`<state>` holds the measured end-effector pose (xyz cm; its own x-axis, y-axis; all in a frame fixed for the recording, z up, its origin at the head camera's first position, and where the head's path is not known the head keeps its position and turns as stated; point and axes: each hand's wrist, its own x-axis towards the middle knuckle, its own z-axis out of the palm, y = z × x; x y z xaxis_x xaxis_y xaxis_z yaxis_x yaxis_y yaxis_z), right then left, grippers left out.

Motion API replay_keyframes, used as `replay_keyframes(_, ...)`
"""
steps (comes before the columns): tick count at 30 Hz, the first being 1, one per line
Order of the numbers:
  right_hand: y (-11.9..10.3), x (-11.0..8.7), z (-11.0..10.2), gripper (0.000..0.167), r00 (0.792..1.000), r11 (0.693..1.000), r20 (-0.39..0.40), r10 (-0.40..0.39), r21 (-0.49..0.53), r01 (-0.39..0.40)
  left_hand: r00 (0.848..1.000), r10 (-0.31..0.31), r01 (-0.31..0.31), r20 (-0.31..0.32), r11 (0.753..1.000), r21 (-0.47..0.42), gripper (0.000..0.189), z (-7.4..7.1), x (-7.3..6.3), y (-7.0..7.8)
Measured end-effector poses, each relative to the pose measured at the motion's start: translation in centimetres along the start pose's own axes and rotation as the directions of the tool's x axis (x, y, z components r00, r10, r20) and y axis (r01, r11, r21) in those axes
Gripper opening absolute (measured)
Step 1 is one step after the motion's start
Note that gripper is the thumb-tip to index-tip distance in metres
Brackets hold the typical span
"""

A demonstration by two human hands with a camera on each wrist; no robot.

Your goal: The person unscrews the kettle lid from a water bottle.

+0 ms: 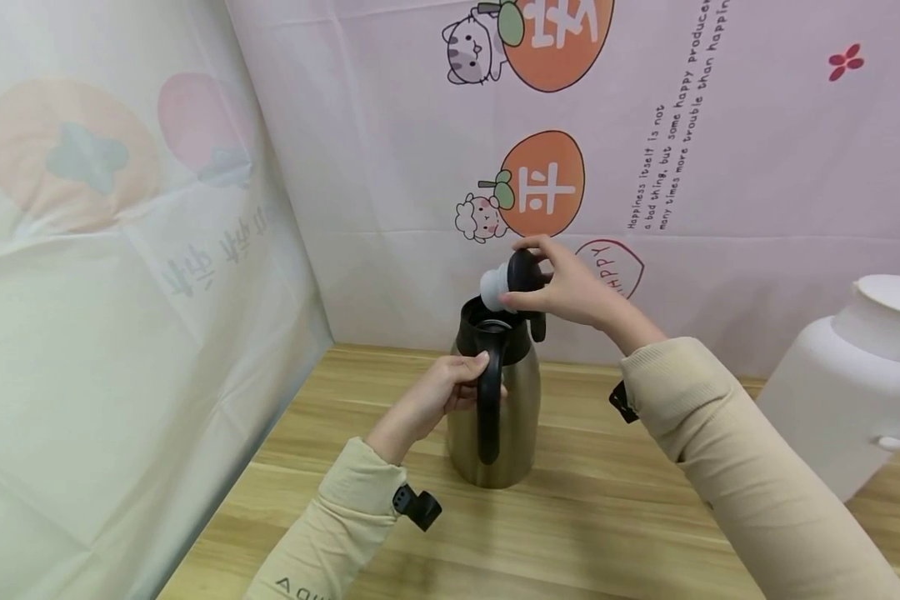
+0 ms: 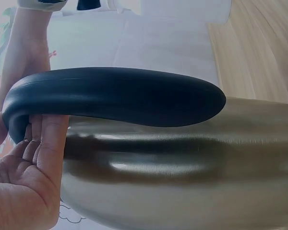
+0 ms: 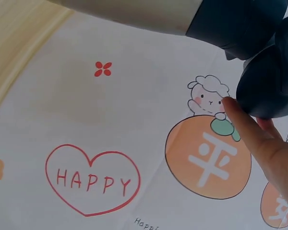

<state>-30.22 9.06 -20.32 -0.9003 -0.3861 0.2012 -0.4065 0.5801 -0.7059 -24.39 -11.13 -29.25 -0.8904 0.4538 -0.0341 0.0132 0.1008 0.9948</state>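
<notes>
A gold-coloured steel thermos jug with a black collar stands upright on the table. Near the top of its black handle, my left hand grips with the fingers passed between handle and body and the thumb on the near side. My right hand pinches the black lid, tipped sideways, its whitish stopper pointing left just above the uncovered mouth. In the left wrist view the handle crosses over the shiny body. The right wrist view shows the dark lid against the fingers.
A large white jug-like container stands on the wood-grain table at the right. Close behind the thermos hangs a printed cloth, and another cloth hangs along the left side.
</notes>
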Motion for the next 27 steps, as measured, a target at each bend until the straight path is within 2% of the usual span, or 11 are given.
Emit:
replay_keyframes(7,0.8,-0.6,-0.4,0.075,0.999,0.998,-0.042,0.018,0.062,-0.015,1.0,0.014,-0.014,0.001,1.0,-0.011,0.055,-0.1,0.0,-0.1)
replay_keyframes(17,2.1,-2.0,-0.8,0.082,0.994,0.995,-0.087,0.063,0.084,-0.056,1.0,0.026,-0.026,0.01,1.0,-0.016,0.054,-0.2,0.1,-0.2)
replay_keyframes(27,4.6,-3.4,-0.7,0.082,0.99,0.974,-0.108,0.093,0.218,-0.067,1.0,0.024,-0.024,0.016,1.0,-0.019,0.051,-0.2,0.1,-0.3)
